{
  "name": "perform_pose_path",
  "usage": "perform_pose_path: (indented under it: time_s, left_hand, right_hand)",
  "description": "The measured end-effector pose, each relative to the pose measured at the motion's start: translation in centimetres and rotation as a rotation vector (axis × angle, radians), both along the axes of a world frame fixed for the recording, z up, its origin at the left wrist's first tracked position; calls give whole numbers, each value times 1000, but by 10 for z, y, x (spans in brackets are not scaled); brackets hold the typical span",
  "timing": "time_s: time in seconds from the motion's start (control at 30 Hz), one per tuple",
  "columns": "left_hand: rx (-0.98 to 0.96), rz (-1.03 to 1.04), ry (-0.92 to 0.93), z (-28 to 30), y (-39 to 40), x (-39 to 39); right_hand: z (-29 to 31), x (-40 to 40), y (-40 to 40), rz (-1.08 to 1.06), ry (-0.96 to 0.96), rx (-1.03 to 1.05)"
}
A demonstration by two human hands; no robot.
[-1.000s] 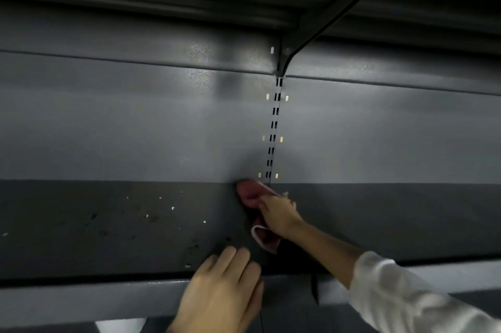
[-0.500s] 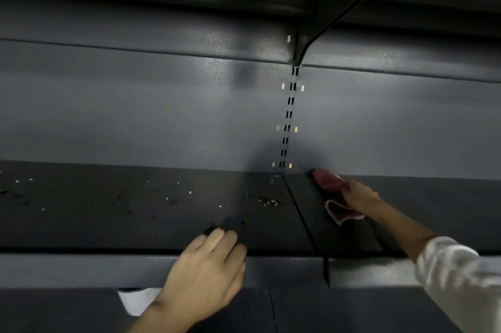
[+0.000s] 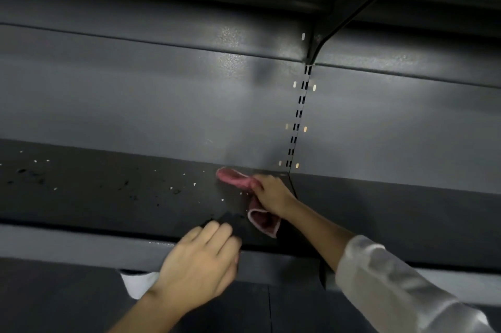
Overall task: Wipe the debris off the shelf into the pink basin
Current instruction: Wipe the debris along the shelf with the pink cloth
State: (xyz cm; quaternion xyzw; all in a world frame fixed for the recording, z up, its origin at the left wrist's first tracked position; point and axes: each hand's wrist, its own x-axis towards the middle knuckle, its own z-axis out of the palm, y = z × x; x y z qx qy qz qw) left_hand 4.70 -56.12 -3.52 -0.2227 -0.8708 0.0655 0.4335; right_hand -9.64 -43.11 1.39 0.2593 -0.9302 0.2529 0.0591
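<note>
Since half a second ago the right hand [image 3: 272, 194] with the pink cloth [image 3: 235, 179] has swept leftward, from right of the shelf seam to left of it, at the back edge by the wall. Camera has panned too, so part of the shift is view motion.

Head view, only one: right hand fingers curl round the cloth, bunching it; one end pokes out left along the shelf [image 3: 95, 197], a loose tail hangs toward the front lip. Left hand [image 3: 200, 259] rests at the shelf's front edge, fingers bent over the lip, roughly where it was; it seems to touch a dark flat piece there, can't tell if it grips it. Debris [image 3: 173, 189], pale crumbs and dark flecks, lies scattered left of the cloth, thinning out to the far left. A few crumbs sit just beside the cloth.

Pink basin not visible; a white shape [image 3: 141, 284] shows below the shelf edge, can't tell what it is.

Judgement: the sweep is heading into the main debris patch; most of the wiping is still to do.
</note>
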Motion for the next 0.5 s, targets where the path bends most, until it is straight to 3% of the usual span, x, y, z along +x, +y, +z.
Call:
perform_pose_path:
  time_s: [0.1, 0.2, 0.33, 0.5]
  left_hand:
    - [4, 12, -1, 1, -5, 4]
    - [8, 19, -8, 1, -19, 10]
    - [46, 10, -13, 0, -48, 15]
    - [30, -48, -47, -3, -85, 17]
  right_hand:
    - [11, 4, 20, -49, 49, -139]
    - [19, 1, 68, -263, 26, -223]
    - [2, 14, 107, -508, -157, 96]
    - [-11, 44, 42, -633, -238, 305]
